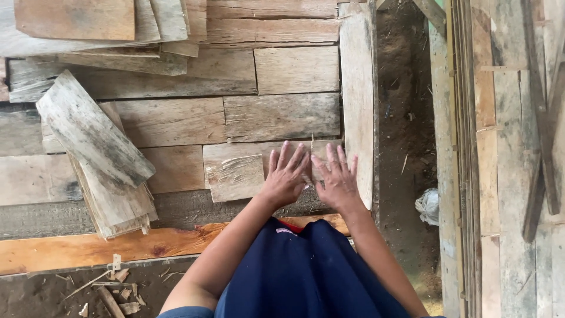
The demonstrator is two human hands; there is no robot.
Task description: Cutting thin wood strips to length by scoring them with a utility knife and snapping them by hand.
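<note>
My left hand and my right hand lie flat, side by side, fingers spread, on short weathered wooden boards laid in rows. The left palm presses on a pale short board; the right hand covers the joint beside a long upright plank at the right edge of the rows. Neither hand holds anything. My knees in dark blue cloth fill the bottom middle.
A loose stack of grey boards lies at the left, more boards at the top left. An orange-brown beam runs along the bottom. Bare dirt and a crumpled white bag lie right of the plank; long planks beyond.
</note>
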